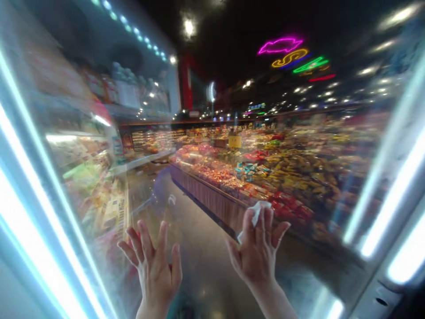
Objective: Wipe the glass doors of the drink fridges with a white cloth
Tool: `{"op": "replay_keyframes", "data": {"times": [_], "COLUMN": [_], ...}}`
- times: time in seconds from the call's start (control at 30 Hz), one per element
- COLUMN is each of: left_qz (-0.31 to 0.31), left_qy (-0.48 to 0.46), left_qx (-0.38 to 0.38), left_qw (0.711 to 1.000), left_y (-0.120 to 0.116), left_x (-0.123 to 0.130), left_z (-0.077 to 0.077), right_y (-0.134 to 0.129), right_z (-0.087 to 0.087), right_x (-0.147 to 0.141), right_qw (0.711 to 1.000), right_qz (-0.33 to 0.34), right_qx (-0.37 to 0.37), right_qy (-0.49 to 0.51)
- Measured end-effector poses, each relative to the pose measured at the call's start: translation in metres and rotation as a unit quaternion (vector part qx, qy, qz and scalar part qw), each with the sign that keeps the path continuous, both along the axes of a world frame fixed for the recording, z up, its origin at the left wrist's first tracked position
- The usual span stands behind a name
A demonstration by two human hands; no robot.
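Note:
My left hand (157, 261) is raised with its fingers spread wide, holding nothing. It seems to lie against a clear glass pane (202, 266), though contact is hard to confirm. To its right, my right hand (257, 250) presses a crumpled white tissue (262, 206) flat under its fingers. The tissue's edges show above the middle fingers and beside the index or thumb side; the rest is hidden behind the hand. Both palms face away from me, and the hands are apart.
Bright light tubes (36, 212) run down the left, with more tubes (385, 221) and a metal frame (376, 297) on the right. Beyond the glass, a long wood-sided display (206, 195) holds heaped packaged goods. A yellow sign (235, 141) and neon lights (290, 57) appear further off.

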State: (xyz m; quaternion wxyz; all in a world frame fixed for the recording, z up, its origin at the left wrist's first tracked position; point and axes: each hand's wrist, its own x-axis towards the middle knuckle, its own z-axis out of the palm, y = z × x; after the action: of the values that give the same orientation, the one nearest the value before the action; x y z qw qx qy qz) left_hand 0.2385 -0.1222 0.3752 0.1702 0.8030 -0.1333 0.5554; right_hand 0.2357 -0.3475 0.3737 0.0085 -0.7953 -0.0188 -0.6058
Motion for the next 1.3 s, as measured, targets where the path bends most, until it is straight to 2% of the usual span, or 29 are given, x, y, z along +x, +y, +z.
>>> {"op": "replay_keyframes", "data": {"times": [0.07, 0.1, 0.23, 0.27, 0.4, 0.43, 0.5, 0.57, 0.6, 0.63, 0.73, 0.8, 0.9, 0.93, 0.97, 1.07, 1.1, 1.23, 1.3], "left_qz": [-0.001, -0.002, -0.015, -0.019, -0.019, -0.017, -0.014, -0.011, -0.011, -0.011, -0.011, -0.012, -0.014, -0.016, -0.020, -0.033, -0.036, -0.050, -0.059], "left_qy": [-0.002, -0.003, -0.007, -0.007, -0.007, -0.008, -0.009, -0.013, -0.017, -0.022, -0.036, -0.042, -0.041, -0.040, -0.039, -0.040, -0.043, -0.064, -0.072], "left_qx": [0.005, 0.009, 0.013, 0.009, 0.000, -0.001, -0.006, -0.011, -0.013, -0.013, -0.010, -0.010, -0.015, -0.015, -0.015, -0.018, -0.018, -0.002, 0.004], "left_qw": [1.000, 1.000, 1.000, 1.000, 1.000, 1.000, 1.000, 1.000, 1.000, 1.000, 0.999, 0.999, 0.999, 0.999, 0.999, 0.999, 0.998, 0.997, 0.996], "left_y": [0.008, 0.011, 0.024, 0.027, 0.046, 0.050, 0.059, 0.065, 0.068, 0.069, 0.072, 0.072, 0.071, 0.071, 0.069, 0.061, 0.056, 0.031, 0.015], "left_x": [0.001, 0.001, 0.003, 0.004, 0.009, 0.010, 0.014, 0.017, 0.018, 0.020, 0.023, 0.024, 0.024, 0.024, 0.024, 0.024, 0.024, 0.024, 0.024], "left_z": [0.006, 0.009, 0.021, 0.022, 0.027, 0.029, 0.035, 0.044, 0.049, 0.054, 0.067, 0.073, 0.078, 0.079, 0.080, 0.086, 0.089, 0.104, 0.112], "right_y": [0.014, 0.022, 0.049, 0.051, 0.048, 0.051, 0.064, 0.080, 0.086, 0.092, 0.102, 0.105, 0.101, 0.096, 0.091, 0.073, 0.069, 0.048, 0.029], "right_z": [0.010, 0.014, 0.021, 0.024, 0.041, 0.046, 0.055, 0.067, 0.075, 0.085, 0.115, 0.128, 0.137, 0.139, 0.143, 0.154, 0.156, 0.164, 0.171], "right_x": [0.002, 0.003, 0.007, 0.008, 0.011, 0.012, 0.014, 0.016, 0.018, 0.019, 0.022, 0.024, 0.024, 0.023, 0.023, 0.018, 0.016, 0.014, 0.012], "right_qw": [0.999, 0.999, 0.993, 0.992, 1.000, 0.999, 0.998, 0.984, 0.978, 0.978, 0.993, 0.990, 0.963, 0.958, 0.962, 0.986, 0.987, 0.965, 0.975], "right_qz": [-0.015, -0.012, 0.046, 0.046, -0.012, -0.011, 0.026, 0.076, 0.089, 0.089, 0.055, 0.065, 0.103, 0.102, 0.091, 0.040, 0.035, 0.063, 0.044], "right_qx": [0.043, 0.040, -0.106, -0.114, 0.003, 0.008, -0.060, -0.163, -0.189, -0.186, -0.099, -0.120, -0.249, -0.265, -0.253, -0.151, -0.145, -0.252, -0.213], "right_qy": [-0.021, -0.022, 0.007, 0.009, -0.027, -0.031, -0.019, 0.002, 0.005, 0.003, -0.026, -0.036, -0.028, -0.031, -0.038, -0.061, -0.057, -0.029, -0.039]}}
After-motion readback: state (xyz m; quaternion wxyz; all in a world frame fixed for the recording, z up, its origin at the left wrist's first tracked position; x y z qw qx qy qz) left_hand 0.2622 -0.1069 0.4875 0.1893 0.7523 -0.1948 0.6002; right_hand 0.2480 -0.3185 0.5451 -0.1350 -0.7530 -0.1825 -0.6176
